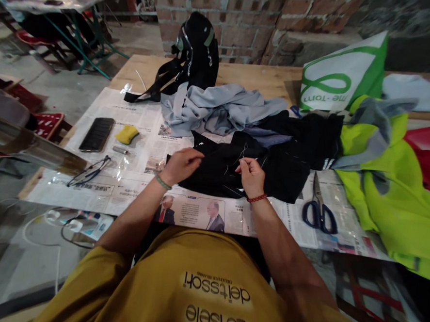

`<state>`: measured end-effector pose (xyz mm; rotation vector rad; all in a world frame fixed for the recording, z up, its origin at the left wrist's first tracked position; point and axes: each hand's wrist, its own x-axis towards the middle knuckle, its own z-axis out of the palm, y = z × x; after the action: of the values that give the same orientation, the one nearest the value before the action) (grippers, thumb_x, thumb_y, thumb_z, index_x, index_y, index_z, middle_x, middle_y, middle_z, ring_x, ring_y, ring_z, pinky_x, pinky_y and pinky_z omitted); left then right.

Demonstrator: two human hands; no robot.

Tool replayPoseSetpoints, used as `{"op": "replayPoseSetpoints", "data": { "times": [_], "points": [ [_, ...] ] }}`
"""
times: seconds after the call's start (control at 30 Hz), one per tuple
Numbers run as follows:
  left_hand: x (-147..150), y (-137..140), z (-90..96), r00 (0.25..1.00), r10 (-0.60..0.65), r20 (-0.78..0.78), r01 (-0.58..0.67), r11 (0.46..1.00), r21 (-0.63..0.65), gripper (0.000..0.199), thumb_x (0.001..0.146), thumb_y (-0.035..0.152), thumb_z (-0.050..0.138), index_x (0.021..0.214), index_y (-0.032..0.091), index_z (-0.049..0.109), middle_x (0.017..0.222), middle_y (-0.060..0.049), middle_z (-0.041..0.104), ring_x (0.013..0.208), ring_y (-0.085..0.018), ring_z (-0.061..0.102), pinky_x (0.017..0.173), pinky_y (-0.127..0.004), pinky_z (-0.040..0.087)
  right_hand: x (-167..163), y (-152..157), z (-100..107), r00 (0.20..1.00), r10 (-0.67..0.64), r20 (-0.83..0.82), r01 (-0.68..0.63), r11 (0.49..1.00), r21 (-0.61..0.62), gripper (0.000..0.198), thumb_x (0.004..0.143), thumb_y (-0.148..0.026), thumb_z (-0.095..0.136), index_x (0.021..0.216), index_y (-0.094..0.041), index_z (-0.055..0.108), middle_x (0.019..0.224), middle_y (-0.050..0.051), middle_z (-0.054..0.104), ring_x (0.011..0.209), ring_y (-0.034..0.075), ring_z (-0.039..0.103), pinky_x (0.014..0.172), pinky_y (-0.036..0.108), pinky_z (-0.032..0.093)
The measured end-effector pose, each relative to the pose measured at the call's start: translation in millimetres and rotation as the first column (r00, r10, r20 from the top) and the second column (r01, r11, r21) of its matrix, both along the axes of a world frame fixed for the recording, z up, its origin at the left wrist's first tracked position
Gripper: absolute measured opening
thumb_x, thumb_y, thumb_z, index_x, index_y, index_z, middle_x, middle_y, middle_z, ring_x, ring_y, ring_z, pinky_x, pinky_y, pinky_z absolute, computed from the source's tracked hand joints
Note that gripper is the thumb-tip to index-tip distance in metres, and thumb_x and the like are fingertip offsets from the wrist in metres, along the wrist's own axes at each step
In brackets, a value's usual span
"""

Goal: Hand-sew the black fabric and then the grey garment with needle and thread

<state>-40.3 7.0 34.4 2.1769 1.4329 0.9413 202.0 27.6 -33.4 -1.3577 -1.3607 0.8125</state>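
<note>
A black garment [218, 163] lies bunched on the newspaper in front of me, with loose white thread [244, 150] trailing over it. My left hand [184, 166], a green bracelet at its wrist, is closed with thumb and fingers together over the garment's left side; what it pinches, if anything, is too small to see. On the right, my right hand [251, 176] wears a red beaded bracelet. Its thumb and forefinger are pinched at the thread above the cloth; any needle there is too small to make out.
Scissors [320, 213] lie to the right, beside a yellow-green jacket [392, 176]. At left are a phone [97, 134], a sponge [127, 134], a thread spool [120, 150] and glasses [89, 171]. Behind sit grey cloth [221, 108], a black bag [200, 51] and a green-white bag [344, 76].
</note>
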Motion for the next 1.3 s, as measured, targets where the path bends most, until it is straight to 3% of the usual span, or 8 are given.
{"op": "replayPoseSetpoints", "data": {
  "times": [0.1,0.27,0.43,0.57,0.83,1.0,1.13,1.3],
  "points": [
    [34,7,-8.8,0.980,-0.165,-0.108,0.159,0.985,-0.063,0.021,0.081,0.020,0.056,0.097,0.018,0.070,0.098,-0.007,0.070,0.092,-0.018,0.063,0.088,-0.031,0.047,-1,-2,2,1.000,-0.007,0.024,0.007,1.000,0.009,0.025,0.084,-0.040,0.051,0.085,-0.017,0.061,0.062,-0.003,0.061,0.059,0.011,0.056,0.065,0.024,0.045],
    [50,4,-25.6,0.950,-0.153,-0.271,0.114,0.981,-0.155,0.022,0.076,0.022,0.064,0.097,0.018,0.071,0.092,-0.007,0.069,0.088,-0.021,0.063,0.086,-0.036,0.046,-2,-3,4,1.000,0.004,0.031,-0.004,1.000,0.001,0.026,0.085,-0.041,0.051,0.088,-0.017,0.061,0.062,-0.003,0.061,0.058,0.010,0.056,0.062,0.023,0.044],
    [42,-2,-36.9,0.988,-0.150,-0.028,0.145,0.981,-0.125,0.013,0.078,0.020,0.061,0.084,0.018,0.072,0.087,-0.005,0.068,0.082,-0.016,0.062,0.080,-0.027,0.048,-4,-4,4,1.000,0.008,0.011,-0.008,1.000,0.022,0.027,0.085,-0.041,0.051,0.093,-0.018,0.063,0.062,-0.003,0.060,0.051,0.009,0.052,0.054,0.022,0.043],
    [35,-1,-43.4,0.980,-0.117,0.158,0.158,0.949,-0.274,0.013,0.077,0.022,0.061,0.083,0.017,0.071,0.079,-0.001,0.069,0.072,-0.012,0.061,0.069,-0.022,0.047,-6,-6,2,0.995,0.046,0.091,-0.058,0.989,0.135,0.024,0.087,-0.036,0.049,0.098,-0.022,0.065,0.072,-0.001,0.063,0.054,0.009,0.053,0.058,0.024,0.046],
    [28,4,-47.4,0.955,-0.044,0.293,0.170,0.891,-0.421,0.018,0.073,0.031,0.062,0.081,0.017,0.071,0.070,0.002,0.066,0.063,-0.010,0.056,0.062,-0.020,0.043,-5,-29,37,0.951,-0.046,0.307,-0.078,0.921,0.381,0.020,0.088,-0.035,0.052,0.094,-0.027,0.069,0.102,0.007,0.063,0.092,0.019,0.061,0.082,0.036,0.049],
    [29,3,-45.8,0.949,-0.001,0.315,0.140,0.897,-0.419,0.018,0.072,0.029,0.063,0.082,0.017,0.071,0.074,0.001,0.068,0.070,-0.012,0.059,0.067,-0.022,0.045,-16,-63,48,0.944,0.129,0.302,-0.194,0.961,0.196,0.024,0.091,-0.035,0.045,0.105,-0.028,0.064,0.077,0.001,0.065,0.059,0.013,0.058,0.062,0.028,0.048],
    [30,2,-42.7,0.937,0.012,0.349,0.127,0.919,-0.372,0.015,0.072,0.028,0.065,0.081,0.017,0.071,0.078,0.000,0.070,0.074,-0.013,0.061,0.072,-0.023,0.047,-29,-76,33,0.911,0.211,0.355,-0.236,0.971,0.027,0.022,0.090,-0.036,0.045,0.094,-0.025,0.063,0.077,0.001,0.066,0.061,0.014,0.058,0.061,0.026,0.046],
    [32,0,-39.0,0.942,0.008,0.336,0.104,0.944,-0.312,0.012,0.072,0.025,0.065,0.080,0.017,0.071,0.080,0.000,0.071,0.076,-0.013,0.063,0.074,-0.023,0.048,-36,-73,21,0.890,0.254,0.378,-0.261,0.965,-0.034,0.019,0.088,-0.028,0.043,0.094,-0.023,0.061,0.069,0.001,0.063,0.061,0.015,0.058,0.061,0.026,0.044]
  ]
}}
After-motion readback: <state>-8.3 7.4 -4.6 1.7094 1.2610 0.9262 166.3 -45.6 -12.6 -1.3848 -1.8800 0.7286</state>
